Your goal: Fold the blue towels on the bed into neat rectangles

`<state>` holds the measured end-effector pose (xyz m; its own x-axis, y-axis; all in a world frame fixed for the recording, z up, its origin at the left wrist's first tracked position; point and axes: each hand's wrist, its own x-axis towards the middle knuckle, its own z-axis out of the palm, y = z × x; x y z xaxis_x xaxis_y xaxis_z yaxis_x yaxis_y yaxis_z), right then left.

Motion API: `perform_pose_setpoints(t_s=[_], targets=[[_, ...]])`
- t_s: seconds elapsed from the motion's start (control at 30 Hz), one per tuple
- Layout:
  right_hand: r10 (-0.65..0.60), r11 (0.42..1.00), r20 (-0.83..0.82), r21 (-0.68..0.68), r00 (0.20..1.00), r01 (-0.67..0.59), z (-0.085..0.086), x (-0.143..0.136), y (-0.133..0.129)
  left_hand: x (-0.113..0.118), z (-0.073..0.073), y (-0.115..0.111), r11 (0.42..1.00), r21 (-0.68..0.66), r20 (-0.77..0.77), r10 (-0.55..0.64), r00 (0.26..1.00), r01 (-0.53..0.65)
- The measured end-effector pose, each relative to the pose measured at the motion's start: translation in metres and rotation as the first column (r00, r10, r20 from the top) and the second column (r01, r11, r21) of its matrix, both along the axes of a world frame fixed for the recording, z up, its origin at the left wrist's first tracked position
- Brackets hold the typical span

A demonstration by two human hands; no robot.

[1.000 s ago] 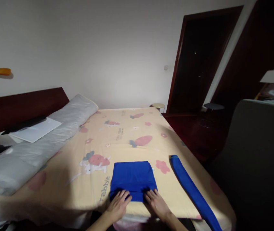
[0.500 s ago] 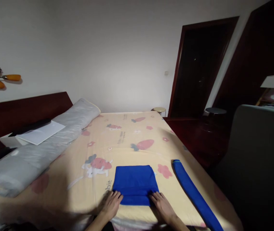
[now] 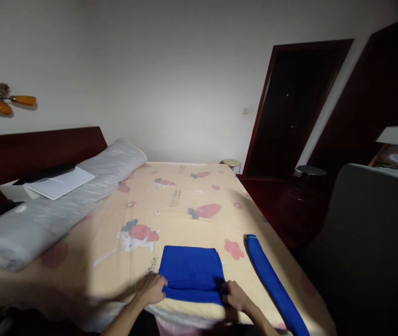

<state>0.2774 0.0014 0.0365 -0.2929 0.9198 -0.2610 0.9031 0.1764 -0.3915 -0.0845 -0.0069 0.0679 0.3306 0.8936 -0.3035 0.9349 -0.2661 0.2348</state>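
A blue folded cloth (image 3: pixel 192 266) lies flat near the front of the bed, with a narrow folded band along its near edge. My left hand (image 3: pixel 155 289) is closed on the left end of that band, fingers curled over the edge. At the right end, my right hand (image 3: pixel 234 295) pinches the same band, its fingertips partly hidden by the fabric. To the right of the cloth, a long narrow blue strip of folded or rolled fabric (image 3: pixel 272 282) runs toward the near edge of the bed.
The bed (image 3: pixel 171 219) has a yellow sheet printed with carrots and rabbits. A long grey bolster-like roll (image 3: pixel 55 210) lies along the headboard (image 3: pixel 38 144), with a white flat item (image 3: pixel 60 183) on it. A dark chair back (image 3: pixel 370 233) stands at the right.
My fingers, earlier lying over the near corners of the cloth, now curl around the ends of its near band. The view has shifted slightly.
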Motion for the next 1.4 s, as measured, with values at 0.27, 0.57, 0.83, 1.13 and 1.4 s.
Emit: perform_pose_setpoints(t_s=[0.27,0.57,0.83,1.13,1.4], targets=[[0.128,0.967,0.069,0.214,0.989,-0.14,-0.005,-0.049,-0.019,0.037,-0.017,-0.012,0.978,0.095,0.135,-0.199,0.971,0.187],[0.255,0.966,-0.032,0.06,0.966,-0.253,0.0,-0.049,-0.026,0.037,-0.028,-0.009,0.967,-0.017,0.193,-0.246,0.95,0.254],[-0.004,0.997,0.129,0.076,0.992,-0.006,-0.006,-0.02,-0.009,-0.022,-0.01,0.007,0.998,-0.038,0.098,-0.039,0.994,0.043],[0.078,0.983,0.117,0.154,0.99,-0.096,0.01,-0.035,-0.009,-0.004,-0.006,0.007,0.986,0.147,0.141,-0.097,0.985,0.077],[0.081,0.971,0.056,0.219,0.995,-0.092,0.01,-0.034,-0.011,-0.001,-0.013,0.007,0.991,0.12,0.116,-0.072,0.991,0.058]])
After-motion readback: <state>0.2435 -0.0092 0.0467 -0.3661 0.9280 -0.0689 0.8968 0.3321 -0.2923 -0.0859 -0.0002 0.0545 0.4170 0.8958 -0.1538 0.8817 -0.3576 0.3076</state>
